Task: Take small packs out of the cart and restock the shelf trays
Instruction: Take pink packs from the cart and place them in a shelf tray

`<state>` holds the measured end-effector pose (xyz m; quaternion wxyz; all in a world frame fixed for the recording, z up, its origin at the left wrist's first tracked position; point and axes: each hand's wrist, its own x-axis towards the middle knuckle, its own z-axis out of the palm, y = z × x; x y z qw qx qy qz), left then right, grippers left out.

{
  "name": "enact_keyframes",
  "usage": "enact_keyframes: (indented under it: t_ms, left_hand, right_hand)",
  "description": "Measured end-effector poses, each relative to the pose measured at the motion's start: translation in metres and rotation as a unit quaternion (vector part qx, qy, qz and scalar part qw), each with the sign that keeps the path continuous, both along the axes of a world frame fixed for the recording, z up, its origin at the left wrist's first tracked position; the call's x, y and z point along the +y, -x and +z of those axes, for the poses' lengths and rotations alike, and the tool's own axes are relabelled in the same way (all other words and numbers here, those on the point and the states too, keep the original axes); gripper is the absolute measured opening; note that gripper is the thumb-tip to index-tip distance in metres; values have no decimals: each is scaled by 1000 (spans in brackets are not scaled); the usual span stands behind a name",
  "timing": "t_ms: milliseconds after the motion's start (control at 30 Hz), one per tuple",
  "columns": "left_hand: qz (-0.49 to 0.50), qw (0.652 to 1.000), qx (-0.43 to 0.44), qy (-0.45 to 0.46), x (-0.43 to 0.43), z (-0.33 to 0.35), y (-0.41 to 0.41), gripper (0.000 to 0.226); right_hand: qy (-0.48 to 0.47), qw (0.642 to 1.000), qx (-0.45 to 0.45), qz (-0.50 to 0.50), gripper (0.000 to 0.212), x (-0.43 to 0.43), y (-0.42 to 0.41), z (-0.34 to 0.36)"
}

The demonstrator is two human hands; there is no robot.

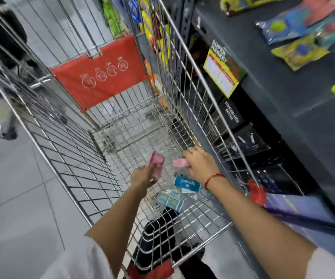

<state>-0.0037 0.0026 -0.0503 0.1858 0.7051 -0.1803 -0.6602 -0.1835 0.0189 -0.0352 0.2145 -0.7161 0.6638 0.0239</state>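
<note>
Pink packs are what I have in both hands down in the wire cart [66, 150], seen from my head camera. My left hand [144, 177] is wrapped around one pink pack [156, 161], lifted clear of the cart floor and tilted on end. My right hand [199, 165] is closed over a second pink pack [180, 163] that sits low, close to the mesh near the cart's right wall; I cannot tell whether it has left the floor yet. Just beside my right wrist lies a blue pack [186, 184], and next to it, toward me, a pale blue-green pack [170, 199], both flat on the mesh and not yet picked. The dark shelf [283, 81] stands to my right, with bright packets [299, 51] lying on it; the trays themselves I cannot make out from here. To do this well, I judge I should pinch each pack across its flat faces, not by a corner, raise both straight up past the wire rim so nothing snags, and carry them over in one trip. The small leftover packs could slip through the mesh if nudged.
</note>
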Motion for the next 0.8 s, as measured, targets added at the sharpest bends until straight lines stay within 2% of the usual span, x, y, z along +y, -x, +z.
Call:
enact_keyframes:
  t_ms: [67,167,300,433,567,633,800]
  left_hand:
    - [14,999,7,28,-2,20,2,23]
    - [26,995,36,84,-1,52,2,29]
    - [27,981,114,152,6,101,7,26]
    - [22,964,147,221,19,149,23,11]
    - [-5,944,180,276,32,199,60,16]
    - [-23,936,178,304,36,218,82,18]
    - [-110,891,217,382,51,263,148,20]
  right_hand:
    - [97,995,-24,5,36,5,-2,27]
    - [264,962,-61,25,30,18,0,67]
    - [390,919,-43,19,17,42,8,111]
    - [468,883,-29,1,10,68,20,152]
    - [534,845,9,-28,8,94,41,196]
    - [560,827,23,-44,14,105,57,214]
    - [594,793,68,-116,21,145,112,254]
